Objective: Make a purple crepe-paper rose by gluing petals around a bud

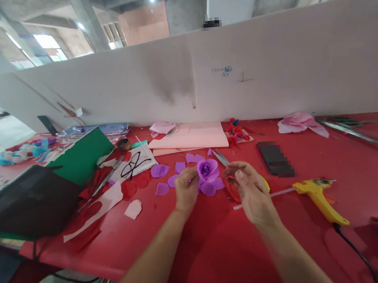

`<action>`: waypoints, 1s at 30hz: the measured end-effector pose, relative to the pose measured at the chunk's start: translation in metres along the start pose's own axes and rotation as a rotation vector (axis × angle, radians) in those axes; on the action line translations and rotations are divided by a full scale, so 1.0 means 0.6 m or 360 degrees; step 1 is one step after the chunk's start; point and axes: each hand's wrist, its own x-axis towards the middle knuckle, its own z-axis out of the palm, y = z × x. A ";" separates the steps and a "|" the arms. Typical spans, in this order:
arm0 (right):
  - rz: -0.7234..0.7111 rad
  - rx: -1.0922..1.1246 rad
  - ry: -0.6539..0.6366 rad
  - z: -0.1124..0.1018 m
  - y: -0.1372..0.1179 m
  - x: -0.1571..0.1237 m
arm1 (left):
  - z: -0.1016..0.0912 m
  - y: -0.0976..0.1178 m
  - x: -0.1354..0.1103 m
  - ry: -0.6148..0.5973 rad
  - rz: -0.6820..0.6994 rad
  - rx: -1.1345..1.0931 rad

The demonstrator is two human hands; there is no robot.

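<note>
My left hand (186,187) is closed in a pinch at the left side of a purple paper flower (207,169), which it holds up over the table. The flower has a tight spiral centre and wider outer petals. Loose purple petals (160,170) lie around and behind that hand. To the right, my right hand (253,193) hovers with fingers loosely curved and thumb apart, with nothing visible in it. Scissors (221,158) lie beneath it, blades pointing away and handles partly hidden by the fingers.
A yellow glue gun (320,196) with a clear stick and black cord lies at the right, near a black phone (275,158). Pink paper sheets (191,137) lie at the back. Glasses (132,164), paper scraps (133,209) and a black-and-green folder (33,201) are at left. A white partition (269,74) stands behind.
</note>
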 end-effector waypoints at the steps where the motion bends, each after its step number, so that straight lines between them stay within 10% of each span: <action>1: 0.0070 0.0001 -0.0055 0.003 0.002 -0.002 | -0.001 0.000 0.000 -0.0009 0.0080 0.0072; 8: 0.0310 0.0016 -0.0191 0.018 0.011 -0.007 | 0.000 0.009 0.002 0.0012 0.0359 0.0245; 30: 0.0267 -0.0068 -0.0130 0.028 0.010 -0.011 | 0.003 0.006 -0.005 0.0032 0.0142 0.0250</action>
